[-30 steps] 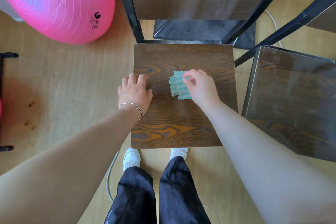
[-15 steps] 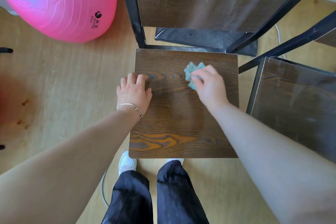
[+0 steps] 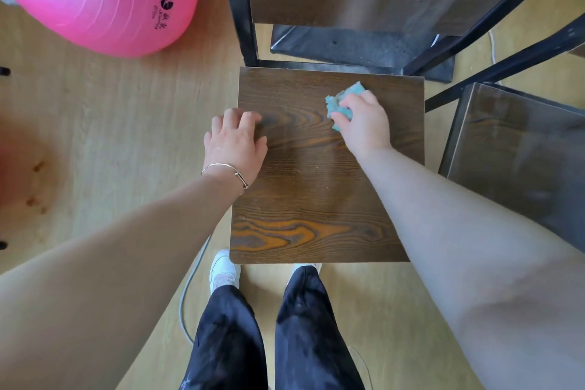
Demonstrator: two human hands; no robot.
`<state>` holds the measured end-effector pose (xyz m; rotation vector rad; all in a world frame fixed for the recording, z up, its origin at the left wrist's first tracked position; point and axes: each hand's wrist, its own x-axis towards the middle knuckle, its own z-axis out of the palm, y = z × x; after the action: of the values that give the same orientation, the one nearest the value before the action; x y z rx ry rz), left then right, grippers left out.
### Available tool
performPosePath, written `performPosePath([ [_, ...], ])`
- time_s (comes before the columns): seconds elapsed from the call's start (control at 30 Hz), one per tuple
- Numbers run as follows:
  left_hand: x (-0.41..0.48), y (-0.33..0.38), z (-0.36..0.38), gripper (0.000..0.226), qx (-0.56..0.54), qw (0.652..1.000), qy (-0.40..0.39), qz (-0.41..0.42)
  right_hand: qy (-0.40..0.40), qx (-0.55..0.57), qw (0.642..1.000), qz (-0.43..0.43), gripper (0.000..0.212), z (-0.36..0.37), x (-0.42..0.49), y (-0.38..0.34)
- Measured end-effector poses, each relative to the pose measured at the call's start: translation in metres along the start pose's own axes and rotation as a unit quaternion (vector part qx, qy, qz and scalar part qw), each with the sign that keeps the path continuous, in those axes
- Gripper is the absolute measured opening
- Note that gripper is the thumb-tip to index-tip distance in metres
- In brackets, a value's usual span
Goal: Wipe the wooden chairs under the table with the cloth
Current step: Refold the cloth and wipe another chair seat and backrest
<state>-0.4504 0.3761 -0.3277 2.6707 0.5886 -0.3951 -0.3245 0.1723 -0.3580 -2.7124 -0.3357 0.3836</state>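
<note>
Now: right hand grips bunched teal cloth, pressing it on chair seat near far right corner. Left hand, fingers spread flat, rests on seat's left edge.

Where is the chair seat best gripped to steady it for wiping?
Probably grip the chair seat by its left edge, coming from the left. It is a flat slab, and that edge hangs free over open floor, where the left hand rests. The black frame blocks the back edge; the right hand with the cloth occupies the far right part.
</note>
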Motion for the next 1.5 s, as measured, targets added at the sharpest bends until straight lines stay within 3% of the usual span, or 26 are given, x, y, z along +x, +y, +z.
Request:
performPosePath([
  [0.2, -0.025, -0.019, -0.002, 0.038, 0.004, 1.0, -0.008, 0.014, -0.054, 0.049, 0.991, -0.109, 0.004, 0.038, -0.068, -0.042],
  [0.47, -0.063, -0.044, 0.002, 0.038, 0.022, 0.999, -0.028, 0.028, -0.148, 0.047, 0.954, -0.256, 0.018, 0.098, -0.223, -0.067],
  [0.63, -0.082, -0.05, 0.01, 0.037, 0.04, 0.998, -0.043, 0.02, -0.191, 0.126, 0.954, -0.193, 0.011, 0.095, -0.239, -0.067],
  [0.73, -0.082, -0.047, 0.014, 0.038, 0.043, 0.998, -0.04, 0.01, -0.08, 0.177, 0.971, -0.139, 0.014, 0.057, -0.2, -0.049],
  [0.8, -0.078, -0.037, 0.016, 0.038, 0.045, 0.998, -0.037, 0.01, 0.03, 0.165, 0.982, -0.082, 0.014, 0.027, -0.156, -0.019],
  [0.87, -0.07, -0.023, 0.017, 0.037, 0.045, 0.998, -0.034, 0.011, 0.079, 0.134, 0.988, -0.015, 0.014, -0.004, -0.111, 0.015],
  [1.0, -0.048, 0.008, 0.02, 0.037, 0.041, 0.999, -0.026, 0.014, 0.052, 0.045, 0.993, 0.093, 0.018, -0.045, -0.041, 0.074],
  [1.17, -0.026, 0.03, 0.024, 0.037, 0.036, 0.999, -0.015, 0.008, 0.011, 0.053, 0.985, 0.163, 0.029, -0.048, -0.014, 0.093],
  [1.33, -0.023, 0.026, 0.023, 0.038, 0.022, 1.0, -0.022, 0.002, 0.01, 0.039, 0.989, 0.143, 0.022, -0.034, -0.033, 0.079],
  [1.5, -0.042, 0.002, 0.021, 0.037, 0.039, 0.999, -0.036, 0.002, -0.029, 0.07, 0.996, 0.04, 0.012, 0.002, -0.094, 0.038],
])
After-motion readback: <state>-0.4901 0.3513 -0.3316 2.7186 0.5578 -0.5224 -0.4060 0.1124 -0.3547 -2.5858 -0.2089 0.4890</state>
